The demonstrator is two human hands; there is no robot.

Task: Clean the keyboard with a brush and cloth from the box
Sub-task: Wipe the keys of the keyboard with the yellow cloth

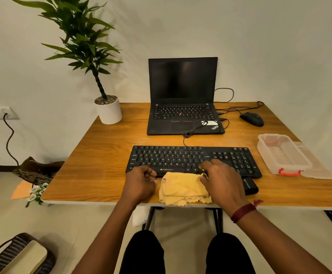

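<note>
A black keyboard (pixel 183 157) lies across the middle of the wooden table (pixel 102 155). In front of it, at the table's near edge, lies a crumpled yellow cloth (pixel 183 187). My right hand (pixel 223 182) pinches the cloth's upper right corner, and its fingers reach over the keyboard's front rows. My left hand (pixel 140 183) sits at the keyboard's front left edge, just left of the cloth, fingers curled with nothing visible in them. A black block-shaped object (pixel 250 185) lies partly hidden under my right hand. The clear plastic box (pixel 283 155) with a red latch stands open at the right.
An open black laptop (pixel 183 99) stands behind the keyboard, with cables trailing to its right. A black mouse (pixel 252 119) sits at the back right. A potted plant (pixel 108 110) occupies the back left corner. The box's lid (pixel 315 165) lies beside the box.
</note>
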